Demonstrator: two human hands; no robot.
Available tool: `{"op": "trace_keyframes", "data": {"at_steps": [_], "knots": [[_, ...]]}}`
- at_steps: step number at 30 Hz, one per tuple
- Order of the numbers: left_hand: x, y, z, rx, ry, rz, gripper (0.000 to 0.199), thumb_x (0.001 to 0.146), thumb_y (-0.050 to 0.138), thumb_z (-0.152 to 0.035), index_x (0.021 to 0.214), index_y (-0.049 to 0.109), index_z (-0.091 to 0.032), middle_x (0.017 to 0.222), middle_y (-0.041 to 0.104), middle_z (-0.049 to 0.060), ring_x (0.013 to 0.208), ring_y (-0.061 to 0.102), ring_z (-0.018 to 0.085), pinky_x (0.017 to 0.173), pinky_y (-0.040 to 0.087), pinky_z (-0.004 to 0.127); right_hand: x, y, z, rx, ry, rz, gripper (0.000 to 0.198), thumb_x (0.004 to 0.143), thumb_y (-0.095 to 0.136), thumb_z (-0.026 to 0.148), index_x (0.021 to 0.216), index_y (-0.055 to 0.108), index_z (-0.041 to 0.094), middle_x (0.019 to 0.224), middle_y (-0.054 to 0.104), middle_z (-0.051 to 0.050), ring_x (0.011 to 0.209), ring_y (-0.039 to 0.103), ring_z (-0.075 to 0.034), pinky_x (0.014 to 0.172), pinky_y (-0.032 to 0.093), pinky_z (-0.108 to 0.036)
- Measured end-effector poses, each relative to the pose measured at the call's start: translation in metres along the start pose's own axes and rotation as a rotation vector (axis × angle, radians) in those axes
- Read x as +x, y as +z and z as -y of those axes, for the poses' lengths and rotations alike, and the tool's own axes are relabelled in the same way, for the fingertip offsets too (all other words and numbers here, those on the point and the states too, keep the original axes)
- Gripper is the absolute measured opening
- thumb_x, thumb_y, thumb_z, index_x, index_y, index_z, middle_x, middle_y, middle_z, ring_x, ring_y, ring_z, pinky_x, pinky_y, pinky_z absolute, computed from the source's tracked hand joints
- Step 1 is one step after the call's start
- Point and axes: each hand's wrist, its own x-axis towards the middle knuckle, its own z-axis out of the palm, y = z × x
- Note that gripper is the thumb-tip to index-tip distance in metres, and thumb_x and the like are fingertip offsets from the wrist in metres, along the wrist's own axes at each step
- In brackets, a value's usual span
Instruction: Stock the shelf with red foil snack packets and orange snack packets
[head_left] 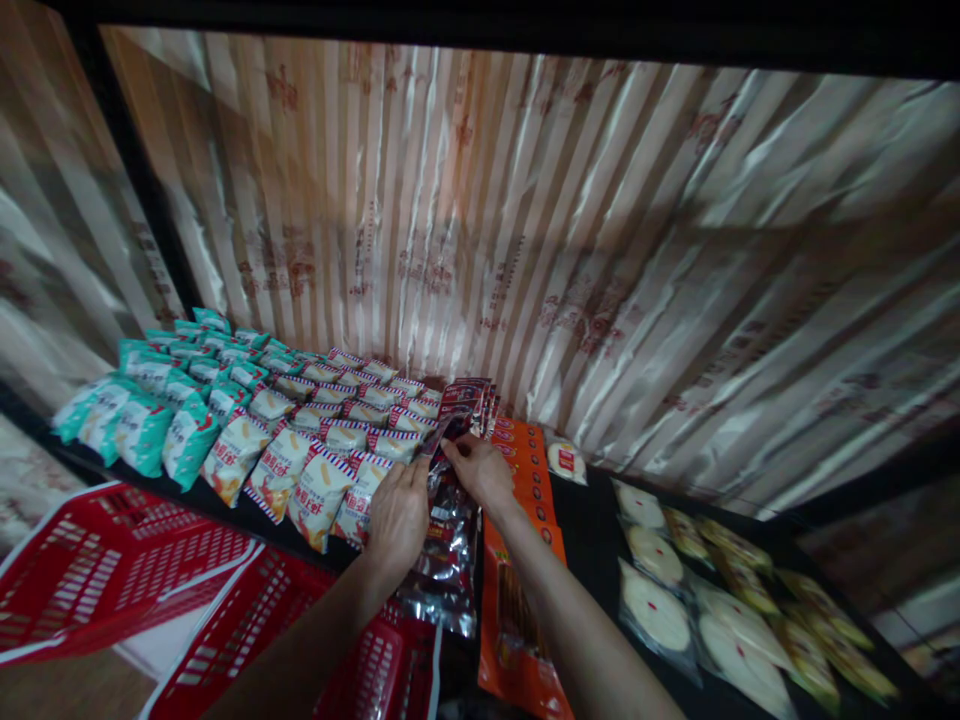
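My left hand and my right hand meet over a row of dark red and silver snack packets on a black shelf. The fingers of both hands pinch the edge of one dark red packet at the middle of the row. More dark red packets stand upright behind it. To the left lie rows of white and red snack bags. To the right lies a column of orange packets.
Teal snack bags fill the shelf's left end. Round pale cakes in clear wrap and yellowish packets lie at the right. Two red plastic baskets sit below the shelf's front edge. A striped shiny sheet hangs behind.
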Motion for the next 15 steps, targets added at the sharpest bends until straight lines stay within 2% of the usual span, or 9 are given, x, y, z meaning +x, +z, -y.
{"op": "trace_keyframes", "data": {"at_steps": [6,11,15], "knots": [[0.000,-0.001,-0.005,-0.038,0.006,-0.004,0.034,0.088,0.037,-0.009,0.116,0.058,-0.009,0.107,0.068,0.010,0.095,0.060,0.022,0.087,0.050,0.036,0.001,0.011,-0.002,0.078,-0.120,-0.065,0.020,0.083,0.048,0.029,0.083,0.067,0.021,0.073,0.069,-0.002,0.067,0.062,-0.016,0.060,0.038,-0.023],[0.002,-0.012,-0.009,-0.120,0.012,-0.032,0.034,0.088,0.039,-0.011,0.117,0.057,-0.011,0.108,0.066,0.009,0.094,0.058,0.023,0.087,0.050,0.038,-0.001,0.018,0.000,0.296,-0.135,-0.172,0.024,0.083,0.038,0.030,0.078,0.059,0.021,0.066,0.063,-0.001,0.062,0.057,-0.016,0.061,0.039,-0.024],[0.002,-0.019,-0.015,-0.172,0.017,-0.087,0.037,0.086,0.043,-0.012,0.120,0.055,-0.015,0.114,0.063,0.009,0.101,0.056,0.023,0.091,0.049,0.040,-0.005,0.009,0.006,0.498,-0.100,-0.201,0.020,0.080,0.039,0.035,0.075,0.054,0.022,0.066,0.060,0.000,0.063,0.056,-0.017,0.064,0.040,-0.027]]}}
